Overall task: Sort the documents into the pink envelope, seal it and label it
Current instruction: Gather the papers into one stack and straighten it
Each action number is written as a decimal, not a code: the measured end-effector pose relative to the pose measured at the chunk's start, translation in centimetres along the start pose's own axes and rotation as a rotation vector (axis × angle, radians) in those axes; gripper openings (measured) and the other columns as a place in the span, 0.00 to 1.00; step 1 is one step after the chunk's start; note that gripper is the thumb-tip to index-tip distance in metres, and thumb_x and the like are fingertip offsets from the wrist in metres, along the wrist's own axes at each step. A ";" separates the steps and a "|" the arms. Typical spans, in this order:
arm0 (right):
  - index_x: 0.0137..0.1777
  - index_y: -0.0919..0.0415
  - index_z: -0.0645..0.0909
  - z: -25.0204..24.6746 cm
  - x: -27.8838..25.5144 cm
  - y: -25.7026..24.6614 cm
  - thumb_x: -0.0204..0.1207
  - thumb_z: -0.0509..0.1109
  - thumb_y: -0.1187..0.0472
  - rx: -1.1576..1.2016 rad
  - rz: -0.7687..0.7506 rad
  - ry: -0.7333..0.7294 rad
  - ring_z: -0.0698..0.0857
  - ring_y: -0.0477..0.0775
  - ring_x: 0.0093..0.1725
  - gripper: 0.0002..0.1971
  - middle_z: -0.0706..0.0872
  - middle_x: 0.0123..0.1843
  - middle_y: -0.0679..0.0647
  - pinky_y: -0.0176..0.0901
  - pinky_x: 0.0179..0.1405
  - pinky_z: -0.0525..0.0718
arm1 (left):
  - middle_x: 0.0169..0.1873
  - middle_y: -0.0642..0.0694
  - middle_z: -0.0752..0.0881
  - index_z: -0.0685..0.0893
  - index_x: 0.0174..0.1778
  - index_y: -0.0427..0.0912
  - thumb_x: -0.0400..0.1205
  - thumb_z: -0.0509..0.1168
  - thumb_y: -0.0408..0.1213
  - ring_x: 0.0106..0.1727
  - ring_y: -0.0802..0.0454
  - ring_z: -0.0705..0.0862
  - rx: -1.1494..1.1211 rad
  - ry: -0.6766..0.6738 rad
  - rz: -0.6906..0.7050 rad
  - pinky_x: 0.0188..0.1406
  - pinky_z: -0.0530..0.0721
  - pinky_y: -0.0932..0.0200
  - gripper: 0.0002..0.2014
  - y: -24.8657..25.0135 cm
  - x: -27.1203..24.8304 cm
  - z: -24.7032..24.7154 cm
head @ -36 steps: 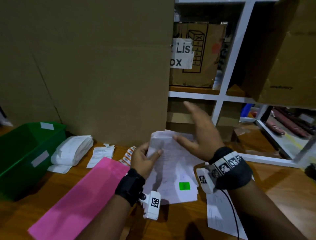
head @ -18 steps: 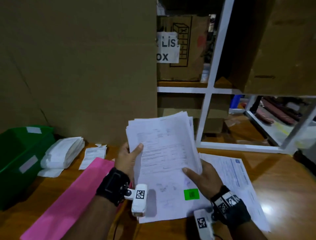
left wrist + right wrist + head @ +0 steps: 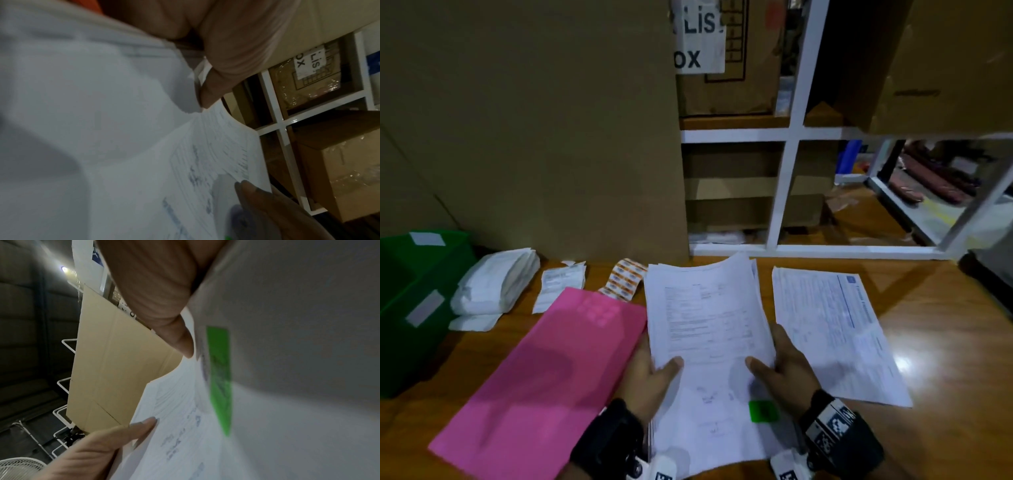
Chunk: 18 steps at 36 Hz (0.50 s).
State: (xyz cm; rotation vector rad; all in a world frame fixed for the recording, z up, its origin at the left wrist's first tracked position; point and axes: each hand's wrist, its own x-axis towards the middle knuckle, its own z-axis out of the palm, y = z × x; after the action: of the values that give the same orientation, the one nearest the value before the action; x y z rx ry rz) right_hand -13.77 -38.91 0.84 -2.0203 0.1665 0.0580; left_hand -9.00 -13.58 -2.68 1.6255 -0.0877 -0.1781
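I hold a stack of white printed documents (image 3: 709, 329) above the table with both hands. My left hand (image 3: 654, 373) grips its left edge, thumb on top. My right hand (image 3: 780, 373) grips the right edge, thumb on top beside a green sticky tag (image 3: 763, 411). The left wrist view shows the sheets (image 3: 123, 146) pinched under my thumb; the right wrist view shows the sheets (image 3: 287, 418) and the tag (image 3: 219, 378). The pink envelope (image 3: 544, 380) lies flat on the table, left of the stack. A strip of orange-and-white labels (image 3: 625, 281) lies behind it.
A separate printed sheet (image 3: 832, 329) lies on the wooden table (image 3: 945, 342) at the right. A green bin (image 3: 410, 308) stands at far left, with folded white packets (image 3: 496, 281) and a small slip (image 3: 558, 284) beside it. A cardboard sheet (image 3: 534, 120) and white shelving (image 3: 784, 192) stand behind.
My right hand came down from the top of the stack and took hold of its right edge. Both hands drew the stack nearer and lower; a sheet at the right came into view.
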 end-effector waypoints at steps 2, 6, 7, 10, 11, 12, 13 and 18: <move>0.79 0.44 0.63 0.3 0.1 0.3 0.79 0.73 0.59 -0.022 0.033 0.017 0.80 0.50 0.66 0.33 0.80 0.68 0.42 0.54 0.70 0.80 | 0.69 0.51 0.86 0.70 0.78 0.48 0.77 0.75 0.36 0.71 0.49 0.83 0.040 0.018 -0.060 0.71 0.81 0.39 0.34 -0.2 -0.2 -0.1; 0.64 0.46 0.75 0.6 -0.2 1.0 0.76 0.75 0.65 -0.154 0.108 0.072 0.83 0.57 0.63 0.21 0.83 0.57 0.48 0.53 0.65 0.81 | 0.65 0.46 0.87 0.71 0.75 0.41 0.76 0.75 0.32 0.68 0.46 0.86 0.129 0.044 -0.105 0.69 0.83 0.35 0.32 -1.6 -0.3 -1.4; 0.58 0.48 0.79 0.5 -0.4 1.2 0.75 0.75 0.67 -0.219 0.107 0.089 0.84 0.58 0.60 0.16 0.84 0.53 0.51 0.52 0.63 0.81 | 0.65 0.45 0.88 0.72 0.75 0.39 0.76 0.73 0.34 0.67 0.45 0.86 0.151 0.044 -0.103 0.69 0.83 0.34 0.31 -1.9 -0.6 -1.9; 0.48 0.59 0.87 -0.2 -1.2 1.6 0.72 0.74 0.66 -0.378 0.127 0.141 0.86 0.61 0.54 0.06 0.88 0.50 0.59 0.49 0.57 0.82 | 0.63 0.44 0.88 0.75 0.73 0.38 0.80 0.70 0.30 0.68 0.44 0.85 0.212 0.061 -0.103 0.68 0.83 0.39 0.24 -1.6 -2.3 -2.9; 0.49 0.60 0.88 -0.5 -1.4 2.0 0.73 0.74 0.63 -0.388 0.135 0.155 0.86 0.63 0.55 0.06 0.89 0.51 0.60 0.49 0.57 0.82 | 0.61 0.45 0.88 0.76 0.70 0.40 0.81 0.71 0.30 0.67 0.45 0.85 0.226 0.094 -0.121 0.67 0.83 0.41 0.21 -1.2 -3.0 -3.3; 0.49 0.59 0.89 -0.6 -1.8 2.3 0.74 0.74 0.58 -0.371 0.154 0.170 0.86 0.63 0.56 0.08 0.89 0.52 0.60 0.47 0.57 0.81 | 0.59 0.48 0.88 0.78 0.66 0.44 0.80 0.72 0.33 0.65 0.48 0.86 0.249 0.121 -0.146 0.66 0.84 0.42 0.19 -1.2 -3.8 -3.6; 0.50 0.57 0.89 -0.8 -2.2 2.5 0.75 0.72 0.53 -0.367 0.170 0.180 0.86 0.62 0.56 0.10 0.88 0.53 0.59 0.43 0.55 0.79 | 0.57 0.51 0.88 0.80 0.62 0.48 0.78 0.71 0.38 0.62 0.51 0.86 0.273 0.131 -0.162 0.65 0.85 0.42 0.17 -1.2 -4.6 -4.1; 0.59 0.53 0.87 -1.3 -4.0 2.4 0.80 0.70 0.54 -0.349 0.180 0.089 0.86 0.58 0.55 0.11 0.89 0.55 0.54 0.38 0.48 0.76 | 0.53 0.55 0.92 0.88 0.53 0.57 0.75 0.68 0.48 0.58 0.52 0.90 0.390 0.117 -0.204 0.59 0.88 0.36 0.12 -1.8 -7.1 -5.7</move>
State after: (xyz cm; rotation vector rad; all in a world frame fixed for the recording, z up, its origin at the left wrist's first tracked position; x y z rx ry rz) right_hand -18.10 -40.73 -0.30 -2.3526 0.4193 0.1184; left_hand -15.16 -6.64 -3.74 2.0308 0.1424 -0.2320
